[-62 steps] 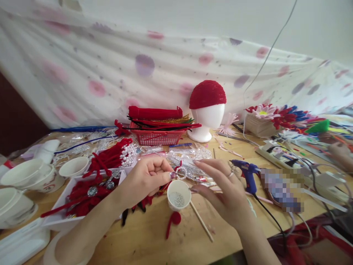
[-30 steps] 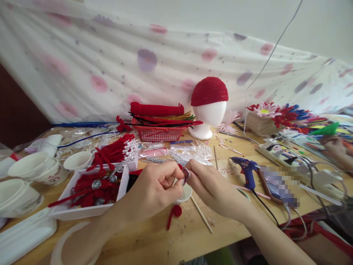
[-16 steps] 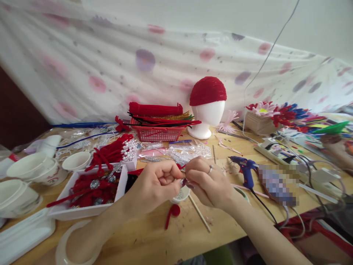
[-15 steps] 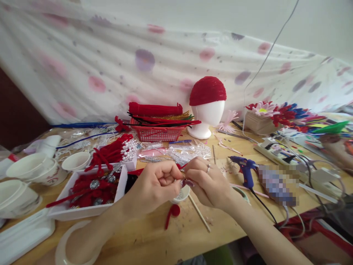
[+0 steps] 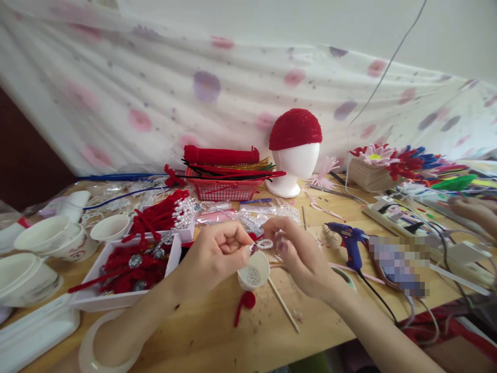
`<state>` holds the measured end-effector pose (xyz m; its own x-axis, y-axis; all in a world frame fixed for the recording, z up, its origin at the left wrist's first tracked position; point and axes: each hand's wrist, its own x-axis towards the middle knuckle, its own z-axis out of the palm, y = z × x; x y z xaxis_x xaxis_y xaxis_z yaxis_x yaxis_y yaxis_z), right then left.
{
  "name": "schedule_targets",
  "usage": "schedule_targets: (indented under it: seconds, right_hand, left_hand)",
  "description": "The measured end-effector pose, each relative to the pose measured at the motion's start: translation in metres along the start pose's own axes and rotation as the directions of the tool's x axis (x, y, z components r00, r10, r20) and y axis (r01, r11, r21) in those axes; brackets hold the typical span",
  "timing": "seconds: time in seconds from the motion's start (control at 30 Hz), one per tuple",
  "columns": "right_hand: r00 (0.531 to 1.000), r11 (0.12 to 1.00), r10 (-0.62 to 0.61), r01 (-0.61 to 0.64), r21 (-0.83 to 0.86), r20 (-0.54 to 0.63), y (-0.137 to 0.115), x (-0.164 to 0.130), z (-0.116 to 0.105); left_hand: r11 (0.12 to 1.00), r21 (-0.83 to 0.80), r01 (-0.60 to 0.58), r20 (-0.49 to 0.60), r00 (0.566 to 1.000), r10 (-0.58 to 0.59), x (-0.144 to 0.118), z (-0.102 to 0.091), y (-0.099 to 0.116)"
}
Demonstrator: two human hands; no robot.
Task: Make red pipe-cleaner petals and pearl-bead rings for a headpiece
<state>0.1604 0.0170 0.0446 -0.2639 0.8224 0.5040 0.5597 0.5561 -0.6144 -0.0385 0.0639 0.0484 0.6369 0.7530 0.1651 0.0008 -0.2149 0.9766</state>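
Observation:
My left hand [image 5: 217, 255] pinches the end of a small loop of white beads [image 5: 266, 243] between thumb and forefinger. A bit of red shows by those fingertips; what it belongs to is hidden. Just right of the loop, my right hand [image 5: 305, 259] has its fingers apart, close to the beads, and I see nothing held in it. Below the hands a white cup [image 5: 253, 274] contains small pale beads. In front of the cup lies a red coiled piece [image 5: 245, 305] with a straight tail, and a thin wooden stick [image 5: 284, 305] lies to its right.
A white box [image 5: 116, 300] of red fuzzy pieces stands left, beside paper cups [image 5: 42, 233]. Behind are a red basket [image 5: 225, 190] and a foam head [image 5: 295, 160] with a red cap. A blue glue gun [image 5: 349, 246] lies right, near a power strip [image 5: 392, 217]. Another person's hand [image 5: 473, 210] is far right.
My right hand has opened and drawn slightly right from my left fingertips, so the bead loop now shows. The cup of beads is less covered. The other person's hand has moved left.

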Motion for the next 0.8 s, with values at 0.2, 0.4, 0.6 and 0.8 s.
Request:
schedule_targets:
  seconds: [0.2, 0.4, 0.6, 0.8]
  right_hand:
    - [0.905, 0.875, -0.426, 0.415, -0.249, 0.011, 0.005, 0.0, 0.01]
    - [0.981, 0.983, 0.151, -0.162, 0.088, 0.119, -0.006, 0.007, 0.016]
    - [0.927, 0.87, 0.311, -0.366, 0.331, 0.208, 0.002, 0.002, 0.008]
    - [0.908, 0.895, -0.418, 0.41, -0.174, -0.009, 0.014, -0.001, 0.01]
  left_hand:
    - [0.973, -0.185, 0.141, 0.099, 0.987, -0.124, 0.0, 0.004, 0.005]
    - [0.938, 0.296, -0.18, 0.041, 0.984, 0.176, -0.004, 0.006, -0.002]
    - [0.939, 0.299, -0.17, 0.041, 0.985, 0.166, -0.006, 0.006, -0.005]
    - [0.992, -0.076, 0.098, 0.058, 0.994, -0.093, -0.002, 0.005, 0.004]
